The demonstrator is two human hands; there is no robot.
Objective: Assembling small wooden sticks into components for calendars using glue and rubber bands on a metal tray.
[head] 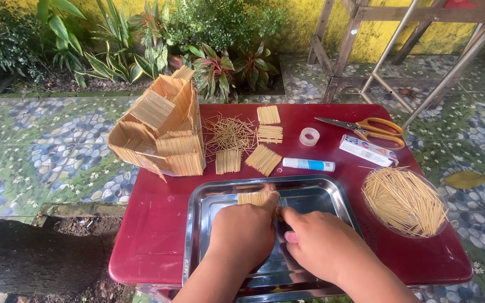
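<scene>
My left hand (241, 235) presses down on a small panel of toothpicks (256, 198) lying in a shiny metal tray (324, 189) on a red table (158, 224). My right hand (315, 242) is beside it, fingertips pinched at the panel's right edge, apparently on a single toothpick that is mostly hidden. Both hands are inside the tray.
A toothpick house model (161, 132) stands at the table's back left. Loose toothpicks (228, 133) and several small toothpick panels (264, 159) lie behind the tray, with a glue stick (309, 164), tape roll (309, 136), scissors (366, 128), small box (368, 150) and a bowl of toothpicks (404, 201).
</scene>
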